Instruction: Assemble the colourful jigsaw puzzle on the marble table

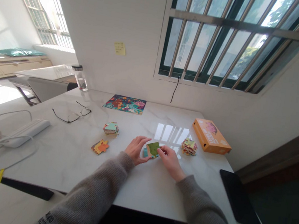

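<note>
Both my hands meet at the middle of the white marble table (67, 159) around green and teal puzzle pieces (152, 149). My left hand (137, 149) cups the pieces from the left, fingers curled on their edge. My right hand (168, 160) pinches them from the right. A small stack of puzzle pieces (111, 129) lies to the left, joined orange pieces (100, 146) sit nearer me, and another pile (189, 147) lies to the right.
A finished colourful puzzle (124, 104) lies at the back, an orange box (210, 136) at the right. Glasses (72, 115), a white power strip with cables (24, 132) and a bottle (80, 77) are to the left. A black tablet (240, 198) rests near the right edge.
</note>
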A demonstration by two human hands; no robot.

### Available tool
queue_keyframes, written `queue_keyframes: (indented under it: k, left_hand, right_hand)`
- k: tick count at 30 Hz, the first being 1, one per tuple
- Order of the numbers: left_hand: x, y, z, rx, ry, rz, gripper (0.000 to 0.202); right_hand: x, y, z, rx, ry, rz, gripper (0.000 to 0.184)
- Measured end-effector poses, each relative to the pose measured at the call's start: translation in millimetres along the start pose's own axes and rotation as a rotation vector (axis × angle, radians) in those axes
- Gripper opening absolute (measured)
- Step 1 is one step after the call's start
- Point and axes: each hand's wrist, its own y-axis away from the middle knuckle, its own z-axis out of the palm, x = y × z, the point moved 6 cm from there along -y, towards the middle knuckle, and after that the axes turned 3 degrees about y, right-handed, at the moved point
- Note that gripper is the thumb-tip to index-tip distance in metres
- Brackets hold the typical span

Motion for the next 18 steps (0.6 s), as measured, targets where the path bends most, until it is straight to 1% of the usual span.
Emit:
queue_keyframes:
  k: [4,6,9,12,14,16,18]
  left_hand:
    - [6,1,2.2,-0.061,-0.112,0.049,0.061]
    - [9,2,0.5,-0.08,-0.122,0.057,0.057]
    - [10,6,-7.2,-0.058,-0.097,0.012,0.053]
    - [6,18,-22.0,0.039,-0.115,-0.09,0.035]
    - [-1,31,-36.0,0.11,-0.173,-0.166,0.025]
    - [-10,48,-52.2,0.138,-0.253,-0.227,0.021]
    - [-22,66,-71.3,0.136,-0.324,-0.282,0.02]
  right_hand:
    - [5,3,8,-0.043,-0.164,0.084,0.035]
    - [6,4,10,-0.063,-0.189,0.088,0.035]
    - [6,4,7,-0.028,-0.168,0.063,0.033]
    - [6,4,-1,0.04,-0.126,0.041,0.036]
    - [5,4,-6,0.069,-0.082,0.024,0.038]
    - [4,5,-9,0.087,-0.036,0.004,0.037]
    - [3,5,-10,0.087,0.009,-0.019,0.037]
